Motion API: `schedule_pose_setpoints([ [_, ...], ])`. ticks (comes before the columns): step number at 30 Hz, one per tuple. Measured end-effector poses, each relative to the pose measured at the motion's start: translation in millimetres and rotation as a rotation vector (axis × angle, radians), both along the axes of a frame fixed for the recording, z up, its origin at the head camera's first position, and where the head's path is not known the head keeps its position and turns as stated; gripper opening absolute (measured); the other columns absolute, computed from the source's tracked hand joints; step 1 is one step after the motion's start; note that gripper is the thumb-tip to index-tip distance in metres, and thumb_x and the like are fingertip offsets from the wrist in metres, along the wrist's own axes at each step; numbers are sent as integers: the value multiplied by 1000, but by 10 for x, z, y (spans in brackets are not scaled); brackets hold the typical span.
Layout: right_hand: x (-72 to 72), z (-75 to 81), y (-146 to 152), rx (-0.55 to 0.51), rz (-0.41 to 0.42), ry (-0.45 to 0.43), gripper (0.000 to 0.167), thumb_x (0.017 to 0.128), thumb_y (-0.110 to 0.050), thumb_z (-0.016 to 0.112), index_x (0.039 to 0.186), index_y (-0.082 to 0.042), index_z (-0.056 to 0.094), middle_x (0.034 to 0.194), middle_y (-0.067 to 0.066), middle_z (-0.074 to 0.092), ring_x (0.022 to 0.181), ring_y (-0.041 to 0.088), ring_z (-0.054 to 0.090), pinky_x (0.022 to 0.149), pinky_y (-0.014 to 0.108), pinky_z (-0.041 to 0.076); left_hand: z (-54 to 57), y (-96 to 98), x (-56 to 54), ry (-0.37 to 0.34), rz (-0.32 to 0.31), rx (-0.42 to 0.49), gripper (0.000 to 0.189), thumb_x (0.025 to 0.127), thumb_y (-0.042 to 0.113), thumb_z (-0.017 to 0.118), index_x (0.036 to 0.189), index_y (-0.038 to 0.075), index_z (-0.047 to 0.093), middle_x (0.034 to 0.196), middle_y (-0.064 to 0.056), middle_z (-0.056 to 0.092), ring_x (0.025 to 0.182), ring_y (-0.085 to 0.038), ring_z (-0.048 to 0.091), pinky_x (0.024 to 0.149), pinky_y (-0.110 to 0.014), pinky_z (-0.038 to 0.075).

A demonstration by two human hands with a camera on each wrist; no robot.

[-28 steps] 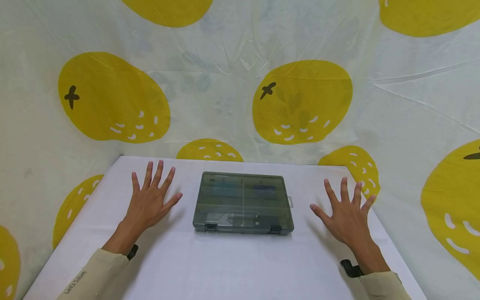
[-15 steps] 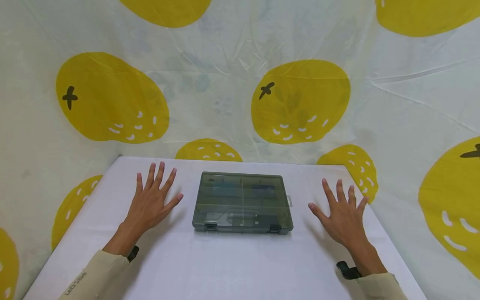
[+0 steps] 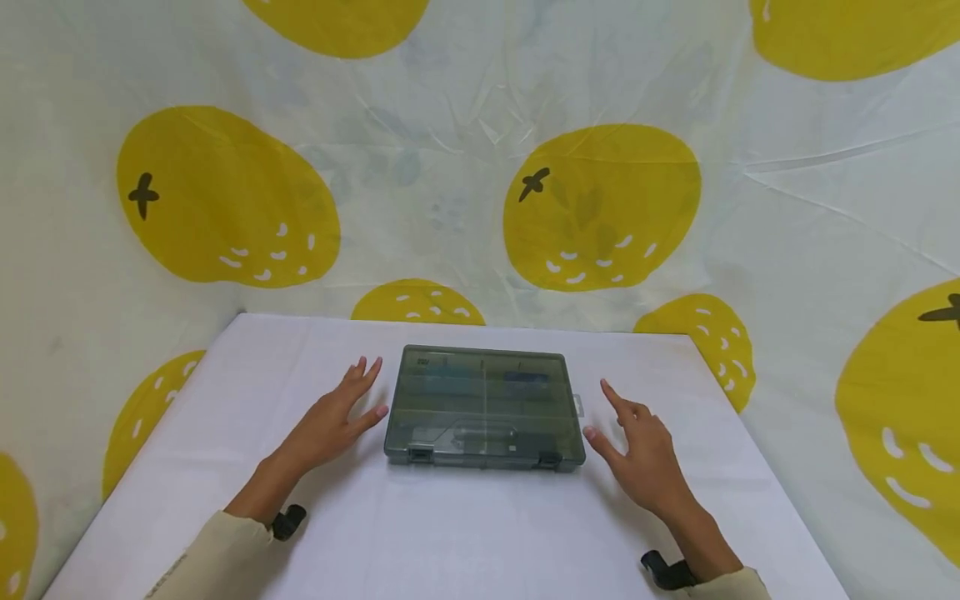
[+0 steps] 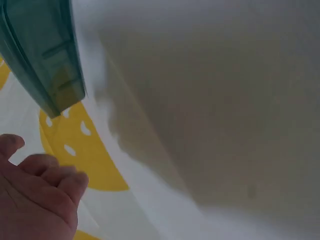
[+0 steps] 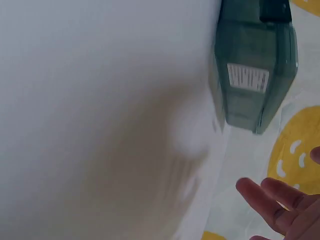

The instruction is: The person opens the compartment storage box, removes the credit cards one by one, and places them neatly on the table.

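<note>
A closed box of see-through dark green plastic point(image 3: 487, 392) lies flat on the white table, with two latches along its near side. Dividers and some blue and grey contents show dimly through its lid. Just left of it hovers my left hand point(image 3: 326, 429), fingers spread and the thumb close to the box's side, holding nothing. My right hand point(image 3: 647, 462) is at the other side, thumb and forefinger extended toward the box with a small gap between. In the right wrist view a white barcode label point(image 5: 248, 77) is on the box's side.
White cloth covers the table point(image 3: 450, 542). Behind and at both sides hangs a pale curtain point(image 3: 420, 192) printed with large yellow fruit. A dark wrist camera point(image 3: 288, 522) is strapped to the left wrist and another dark camera point(image 3: 667, 571) to the right.
Both hands have moved inward toward the box from either side. Their widely splayed fingers have drawn closer together and turned to face the box. The box has not moved.
</note>
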State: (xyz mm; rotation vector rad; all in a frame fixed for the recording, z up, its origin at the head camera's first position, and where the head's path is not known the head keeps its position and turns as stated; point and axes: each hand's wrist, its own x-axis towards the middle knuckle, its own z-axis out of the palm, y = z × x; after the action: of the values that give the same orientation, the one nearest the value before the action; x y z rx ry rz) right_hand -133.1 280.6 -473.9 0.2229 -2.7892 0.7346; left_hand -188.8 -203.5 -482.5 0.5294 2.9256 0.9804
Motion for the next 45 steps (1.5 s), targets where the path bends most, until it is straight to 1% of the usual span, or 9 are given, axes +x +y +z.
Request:
schedule_pose_setpoints([
  [3, 29, -45, -75, -30, 20, -31, 75, 103, -46, 67, 168, -35, 31, 140, 22, 63, 110, 37, 71, 100, 70, 48, -23, 42, -2, -22, -29, 83, 81, 105, 43, 66, 171, 25, 23, 175, -15, 26, 160, -44, 29, 127, -68, 33],
  [6, 46, -63, -138, -66, 39, -88, 75, 104, -47, 66, 168, -40, 28, 140, 20, 65, 112, 36, 73, 100, 69, 54, -51, 66, -34, -66, -68, 163, 79, 105, 40, 67, 170, 23, 27, 173, -13, 32, 157, -41, 37, 125, -62, 39],
  [10, 57, -55, -203, -157, 40, -245, 74, 105, -51, 63, 168, -44, 26, 150, 18, 58, 124, 38, 69, 101, 70, 57, -97, 85, -75, -153, -130, 260, 73, 105, 33, 69, 167, 15, 35, 172, -12, 35, 157, -38, 38, 124, -54, 39],
  [16, 57, -63, -279, -272, 24, -424, 75, 102, -57, 64, 167, -41, 30, 164, 17, 48, 136, 37, 62, 112, 66, 53, -143, 101, -84, -188, -186, 310, 72, 105, 24, 70, 166, 7, 35, 172, -10, 35, 159, -37, 35, 126, -51, 36],
  [22, 48, -94, -320, -304, 39, -400, 79, 99, -56, 70, 167, -35, 35, 170, 19, 40, 138, 43, 62, 114, 59, 54, -153, 102, -80, -177, -155, 308, 73, 101, 30, 75, 163, 12, 43, 169, -6, 42, 153, -37, 44, 123, -53, 42],
  [28, 35, -108, -326, -330, 41, -382, 80, 98, -47, 76, 167, -31, 37, 170, 21, 38, 136, 46, 63, 113, 58, 55, -156, 100, -69, -221, -104, 310, 77, 95, 37, 82, 161, 18, 47, 167, -4, 45, 150, -40, 49, 123, -55, 44],
  [32, 27, -119, -322, -350, 40, -385, 81, 98, -43, 78, 167, -31, 37, 170, 20, 39, 136, 45, 63, 114, 57, 54, -150, 100, -81, -256, -143, 369, 78, 96, 30, 81, 163, 13, 43, 170, -8, 41, 153, -41, 45, 124, -55, 41],
  [37, 13, -136, -308, -350, 46, -380, 82, 97, -45, 78, 166, -31, 38, 169, 18, 40, 139, 43, 61, 116, 57, 52, -156, 101, -117, -357, -207, 467, 82, 100, 24, 76, 168, 14, 31, 176, -11, 27, 157, -43, 36, 125, -53, 38],
  [45, 7, -144, -291, -345, 68, -356, 86, 92, -42, 84, 165, -27, 40, 167, 16, 44, 142, 39, 59, 116, 56, 52, -173, 107, -101, -423, -232, 547, 80, 104, 18, 70, 170, 17, 25, 179, -6, 16, 159, -44, 29, 127, -53, 32],
])
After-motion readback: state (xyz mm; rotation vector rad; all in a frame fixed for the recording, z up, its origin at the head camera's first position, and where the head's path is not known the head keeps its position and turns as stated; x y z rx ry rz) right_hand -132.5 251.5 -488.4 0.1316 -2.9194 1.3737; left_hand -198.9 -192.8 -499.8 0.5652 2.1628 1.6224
